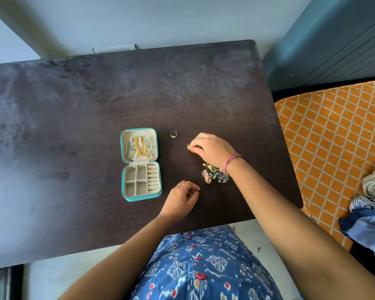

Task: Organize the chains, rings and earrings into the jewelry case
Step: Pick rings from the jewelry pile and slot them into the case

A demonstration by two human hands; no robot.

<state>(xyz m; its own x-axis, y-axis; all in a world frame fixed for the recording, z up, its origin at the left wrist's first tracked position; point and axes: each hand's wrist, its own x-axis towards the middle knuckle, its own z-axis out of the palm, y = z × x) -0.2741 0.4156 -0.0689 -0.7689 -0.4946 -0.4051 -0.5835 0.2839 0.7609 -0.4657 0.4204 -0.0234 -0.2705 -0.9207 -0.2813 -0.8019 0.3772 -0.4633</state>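
Left hand (183,197): toward the near edge of the table (74,126), fingers loosely curled and holding nothing that I can make out.

Earrings (215,173): a tangled heap just beyond, toward the right edge, partly under the right wrist. Likely light, with thin hooks and dangling parts that snag one another; best lifted singly by the body, not the wire.

Jewelry case (141,164): teal, lying open left of the hands. Near half shows bare compartments and ring rolls; far half holds the chains (141,146), limp and prone to knotting.

Right hand (210,149): fingers pinch a small gold ring (189,147) at their tips, probably still against the table. Hard, smooth, liable to slip or roll; hold across the band.

Second ring (173,134): loose on the table, farther off, between case and right hand.
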